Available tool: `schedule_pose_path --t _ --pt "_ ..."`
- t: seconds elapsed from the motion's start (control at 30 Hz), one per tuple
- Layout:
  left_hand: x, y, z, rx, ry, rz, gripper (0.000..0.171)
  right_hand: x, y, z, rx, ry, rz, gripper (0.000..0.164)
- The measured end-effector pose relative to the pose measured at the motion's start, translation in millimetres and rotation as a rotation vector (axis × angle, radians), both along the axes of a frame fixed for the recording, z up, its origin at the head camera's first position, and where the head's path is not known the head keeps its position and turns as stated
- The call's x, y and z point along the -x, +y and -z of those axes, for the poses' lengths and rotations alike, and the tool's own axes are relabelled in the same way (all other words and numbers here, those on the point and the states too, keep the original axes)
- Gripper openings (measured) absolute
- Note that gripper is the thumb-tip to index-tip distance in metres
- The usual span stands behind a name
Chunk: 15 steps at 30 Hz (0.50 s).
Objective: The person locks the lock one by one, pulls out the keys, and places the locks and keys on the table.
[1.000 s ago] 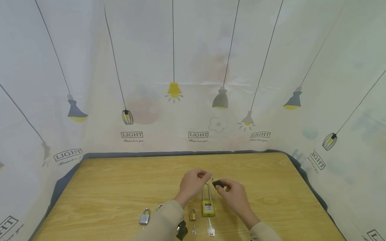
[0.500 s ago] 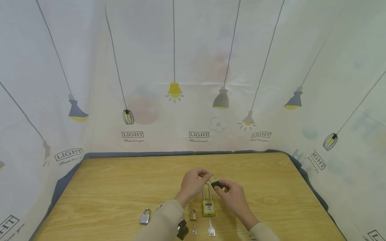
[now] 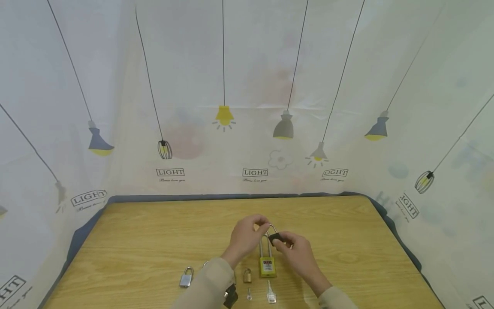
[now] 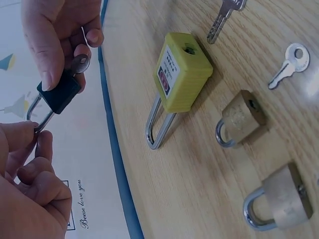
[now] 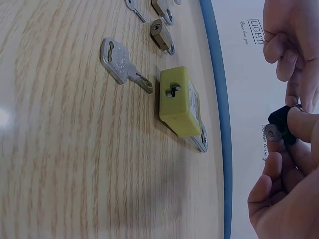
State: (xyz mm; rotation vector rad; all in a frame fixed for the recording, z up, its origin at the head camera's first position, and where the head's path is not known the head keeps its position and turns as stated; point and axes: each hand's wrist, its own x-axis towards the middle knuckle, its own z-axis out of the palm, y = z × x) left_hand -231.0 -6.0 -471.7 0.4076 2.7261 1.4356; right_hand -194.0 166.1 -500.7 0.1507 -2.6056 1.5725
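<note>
My right hand point(image 3: 299, 255) grips a small black padlock point(image 4: 60, 93) above the table. A key point(image 4: 80, 63) sticks out of the padlock's base, beside the right fingers. With thumb and forefinger, my left hand point(image 3: 247, 236) pinches the padlock's silver shackle point(image 4: 33, 108). Both shackle legs appear to meet the black body; I cannot tell whether it is locked. Below the hands, a yellow padlock point(image 3: 267, 267) with a long shackle lies on the table. Nearer me lies a flat key point(image 3: 271, 295), with a small brass padlock point(image 3: 247, 276) to the left.
A small key point(image 3: 249, 294) lies before the brass padlock. Further left on the wooden table point(image 3: 146, 231) is a silver padlock point(image 3: 186, 278). Another padlock point(image 4: 285, 196) is mostly hidden by the left sleeve in the head view. A printed cloth point(image 3: 216, 184) hangs behind the table.
The black padlock has turned in my right hand and shifted slightly left. Its shackle's free end, visible apart from the body half a second ago, now lines up with it. My left hand barely moves.
</note>
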Motion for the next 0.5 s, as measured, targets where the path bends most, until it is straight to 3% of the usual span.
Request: schedule_pose_path --t 0.27,0.5 --pt "-1.8 0.2 -2.0 0.050 0.090 0.042 0.013 -2.3 0.1 -2.8 0.068 -0.063 -0.004 0.011" --pt "-5.0 2.9 -6.4 0.098 0.185 0.078 0.013 -3.4 0.0 -0.8 0.191 -0.173 -0.001 0.016"
